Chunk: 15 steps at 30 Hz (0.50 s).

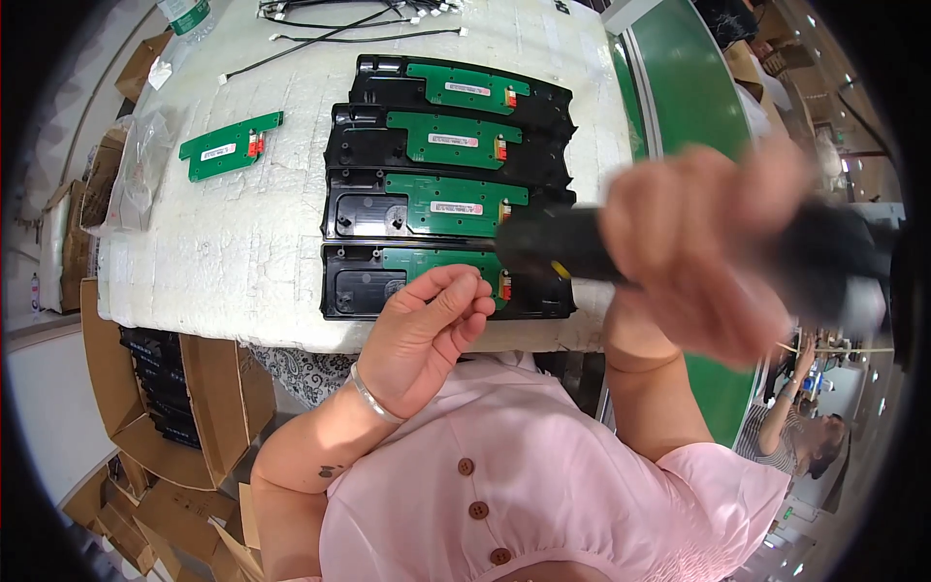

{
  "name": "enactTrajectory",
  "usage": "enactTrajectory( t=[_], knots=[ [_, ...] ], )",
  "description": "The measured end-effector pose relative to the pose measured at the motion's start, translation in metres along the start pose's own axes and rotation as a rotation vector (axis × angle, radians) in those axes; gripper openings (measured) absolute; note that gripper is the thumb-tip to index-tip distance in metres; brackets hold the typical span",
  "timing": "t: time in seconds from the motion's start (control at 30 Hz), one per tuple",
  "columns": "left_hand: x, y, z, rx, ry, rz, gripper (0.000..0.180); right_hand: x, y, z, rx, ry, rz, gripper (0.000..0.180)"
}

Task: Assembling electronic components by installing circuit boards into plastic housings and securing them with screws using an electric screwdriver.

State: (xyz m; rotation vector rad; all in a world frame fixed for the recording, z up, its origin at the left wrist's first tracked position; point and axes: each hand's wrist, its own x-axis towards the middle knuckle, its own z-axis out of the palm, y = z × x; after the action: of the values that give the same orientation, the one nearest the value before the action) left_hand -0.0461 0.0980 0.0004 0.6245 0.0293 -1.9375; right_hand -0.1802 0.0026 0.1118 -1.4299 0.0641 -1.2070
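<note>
My right hand (pixel 693 252), smeared by motion, is wrapped round a black electric screwdriver (pixel 553 242). The tool lies nearly level, its front end pointing left over the nearest panels. Close to that tip, my left hand (pixel 427 335) has thumb and forefinger pinched together; anything between them is too small to make out. Beneath them is the nearest black plastic panel (pixel 351 291), with a green circuit board (pixel 412 260) in it, partly covered by my fingers. Several such panels stretch away in a column, including the farthest panel (pixel 376 85), each with a labelled board and a red-and-white connector.
A loose green board (pixel 233 145) lies left on the white foam tabletop (pixel 242 252). Black cables (pixel 335 39) and a bottle (pixel 189 17) are at the back. A plastic bag (pixel 141 179) hangs at the left edge. Below stands a carton (pixel 107 378) of black parts. Another person (pixel 795 436) is at right.
</note>
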Motion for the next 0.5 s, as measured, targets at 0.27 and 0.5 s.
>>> enactTrajectory(
  t=[0.27, 0.5],
  knots=[
    [0.011, -0.002, 0.006, -0.043, -0.162, -0.027, 0.017, -0.016, -0.037, -0.001, -0.069, -0.117, -0.010, 0.028],
    [0.009, -0.009, 0.024, -0.040, -0.151, -0.060, 0.033, -0.009, -0.028, -0.023, -0.012, -0.356, 0.012, 0.029]
  ],
)
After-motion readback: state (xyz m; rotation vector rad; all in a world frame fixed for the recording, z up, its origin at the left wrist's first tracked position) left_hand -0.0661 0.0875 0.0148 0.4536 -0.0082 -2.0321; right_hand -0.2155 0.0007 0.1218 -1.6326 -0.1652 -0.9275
